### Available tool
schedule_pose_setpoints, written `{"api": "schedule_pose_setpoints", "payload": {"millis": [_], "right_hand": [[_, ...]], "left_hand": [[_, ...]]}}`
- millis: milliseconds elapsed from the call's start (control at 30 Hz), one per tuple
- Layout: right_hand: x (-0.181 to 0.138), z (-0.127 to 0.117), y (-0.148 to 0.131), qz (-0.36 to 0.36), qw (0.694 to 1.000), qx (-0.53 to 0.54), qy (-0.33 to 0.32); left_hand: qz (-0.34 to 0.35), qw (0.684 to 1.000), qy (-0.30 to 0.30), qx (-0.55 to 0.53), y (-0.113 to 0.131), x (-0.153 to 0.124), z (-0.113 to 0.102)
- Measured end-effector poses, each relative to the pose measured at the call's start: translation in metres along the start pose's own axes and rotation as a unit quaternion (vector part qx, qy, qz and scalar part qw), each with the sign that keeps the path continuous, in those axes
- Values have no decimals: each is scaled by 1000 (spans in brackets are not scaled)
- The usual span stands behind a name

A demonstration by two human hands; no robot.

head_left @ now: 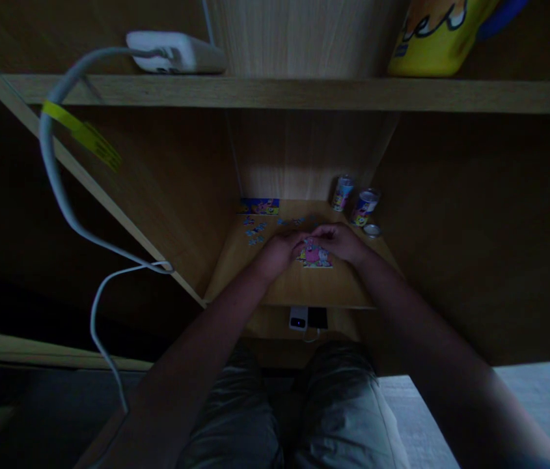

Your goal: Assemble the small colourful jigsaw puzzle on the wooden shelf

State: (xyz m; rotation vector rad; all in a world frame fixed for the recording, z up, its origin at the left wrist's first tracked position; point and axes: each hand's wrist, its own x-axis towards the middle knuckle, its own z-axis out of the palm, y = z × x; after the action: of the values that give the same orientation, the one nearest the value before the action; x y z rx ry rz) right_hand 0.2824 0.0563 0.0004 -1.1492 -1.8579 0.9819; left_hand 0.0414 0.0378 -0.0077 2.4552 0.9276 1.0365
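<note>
A partly joined jigsaw puzzle [316,255] with pink, yellow and blue cartoon figures lies flat on the shelf board. My left hand [282,251] is closed at its upper left edge, fingertips pressed together. From the other side my right hand [342,241] meets it at the puzzle's top edge, thumb and fingers in a pinch. Whatever is between the fingertips is too small and dark to make out. Loose jigsaw pieces [255,230] are scattered to the left and behind my hands. A colourful printed picture [260,206] rests at the back left.
Two printed cans [342,193] [365,206] stand at the back right, beside a round metal lid [371,230]. Overhead, an upper shelf [299,92] carries a white adapter [177,52] and a yellow mug [438,39]. A white cable [55,163] hangs at left. A device [298,319] sits below.
</note>
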Motion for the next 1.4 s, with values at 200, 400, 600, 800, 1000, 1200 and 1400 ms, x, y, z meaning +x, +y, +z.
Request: {"api": "schedule_pose_setpoints", "payload": {"millis": [200, 400, 600, 800, 1000, 1200, 1400], "right_hand": [[2, -16, 13, -7, 983, -110, 149], [-1, -19, 16, -10, 985, -130, 110], [-4, -19, 11, 15, 988, -133, 71], [-4, -18, 12, 8, 987, -145, 66], [-3, -17, 17, -21, 984, -158, 76], [0, -18, 22, -51, 981, -180, 61], [-1, -21, 20, -51, 977, -199, 50]], "left_hand": [[63, 997, -42, 31, 9, -2, -6], [109, 990, -86, 34, 16, -4, -10], [101, 989, -99, 40, 12, -4, -9], [104, 988, -103, 51, 10, -4, -8], [106, 988, -100, 52, 10, -5, -7], [109, 988, -100, 52, 11, -4, -9], [110, 988, -98, 53, 10, -5, -7]]}}
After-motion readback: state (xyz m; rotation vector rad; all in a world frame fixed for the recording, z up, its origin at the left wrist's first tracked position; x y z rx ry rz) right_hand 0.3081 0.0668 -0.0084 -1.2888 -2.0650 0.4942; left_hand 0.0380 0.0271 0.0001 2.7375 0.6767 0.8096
